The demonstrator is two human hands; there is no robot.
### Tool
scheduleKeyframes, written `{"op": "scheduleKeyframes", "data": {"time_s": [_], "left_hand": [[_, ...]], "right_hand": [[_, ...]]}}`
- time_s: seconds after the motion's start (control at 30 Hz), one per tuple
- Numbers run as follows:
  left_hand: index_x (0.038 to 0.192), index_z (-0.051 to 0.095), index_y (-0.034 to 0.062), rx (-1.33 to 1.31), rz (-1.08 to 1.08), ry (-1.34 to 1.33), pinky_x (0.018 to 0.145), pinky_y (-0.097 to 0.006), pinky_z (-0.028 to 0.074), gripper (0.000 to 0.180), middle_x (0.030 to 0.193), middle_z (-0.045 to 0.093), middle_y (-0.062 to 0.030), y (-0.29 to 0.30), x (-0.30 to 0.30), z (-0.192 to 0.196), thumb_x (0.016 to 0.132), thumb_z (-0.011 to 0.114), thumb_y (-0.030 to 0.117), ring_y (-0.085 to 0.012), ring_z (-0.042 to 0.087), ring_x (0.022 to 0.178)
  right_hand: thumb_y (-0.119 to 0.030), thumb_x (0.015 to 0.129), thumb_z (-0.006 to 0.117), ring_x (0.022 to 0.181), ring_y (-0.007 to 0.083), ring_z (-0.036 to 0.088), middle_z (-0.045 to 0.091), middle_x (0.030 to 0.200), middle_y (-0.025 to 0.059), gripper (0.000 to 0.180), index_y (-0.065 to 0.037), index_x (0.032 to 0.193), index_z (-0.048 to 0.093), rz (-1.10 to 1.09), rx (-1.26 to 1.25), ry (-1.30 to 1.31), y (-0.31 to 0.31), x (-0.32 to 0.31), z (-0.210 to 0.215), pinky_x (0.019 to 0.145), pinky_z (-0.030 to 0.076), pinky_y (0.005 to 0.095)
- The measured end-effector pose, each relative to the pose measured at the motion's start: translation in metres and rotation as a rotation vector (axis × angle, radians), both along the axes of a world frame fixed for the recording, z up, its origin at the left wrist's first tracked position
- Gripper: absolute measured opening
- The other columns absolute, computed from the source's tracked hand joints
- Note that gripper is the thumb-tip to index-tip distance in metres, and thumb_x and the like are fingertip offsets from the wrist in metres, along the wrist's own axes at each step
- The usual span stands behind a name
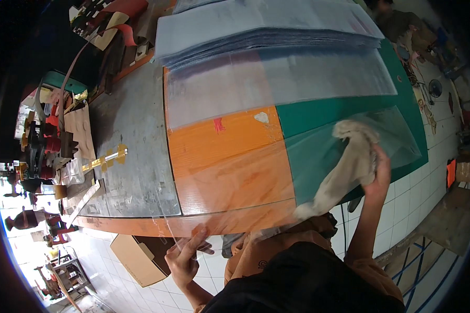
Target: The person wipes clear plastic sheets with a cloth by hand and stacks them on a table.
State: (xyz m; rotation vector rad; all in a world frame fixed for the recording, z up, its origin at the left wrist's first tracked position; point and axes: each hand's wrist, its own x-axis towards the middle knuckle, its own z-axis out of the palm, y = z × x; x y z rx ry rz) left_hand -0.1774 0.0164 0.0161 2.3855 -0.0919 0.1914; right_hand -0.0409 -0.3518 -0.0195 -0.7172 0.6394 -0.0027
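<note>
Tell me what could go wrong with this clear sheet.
The clear sheet reaches past the table's near edge at the left hand, so it might bend or crease there. The cloth in the right hand trails toward that edge and could drag the sheet askew.

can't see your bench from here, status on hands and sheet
Left hand holding clear sheet near its left corner. Right hand gripping pale cloth over the sheet. Stacked sheets farther back, apart from the cloth.
</note>
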Motion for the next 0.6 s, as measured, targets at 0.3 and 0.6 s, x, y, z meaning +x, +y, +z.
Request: {"op": "scheduleKeyframes", "data": {"time_s": [0.3,0.6], "left_hand": [[0.105,0.063,0.0041,0.067,0.098,-0.067,0.064,-0.031,0.051,0.050,0.085,0.065,-0.0167,0.041,-0.013,-0.010,0.057,0.052,-0.007,-0.0263,0.065,0.076],[0.134,0.033,0.0172,0.625,0.013,0.176,0.095,-0.045,0.037,0.078,0.140,0.021,-0.0172,0.058,0.079,0.056,0.065,0.071,0.018,-0.0370,0.033,0.122]], "right_hand": [[-0.009,0.082,0.043,0.110,0.0285,0.050,0.050,0.119,0.0164,0.039,0.003,0.120,0.045,-0.363,-0.100,-0.116,-0.047,0.021,0.005,0.095,0.039,0.0409],[-0.001,0.073,0.050,0.108,0.0273,0.050,0.051,0.118,0.0136,0.048,0.003,0.120,0.045,-0.238,-0.036,-0.290,0.021,0.001,-0.011,0.094,0.040,0.0386]]}}
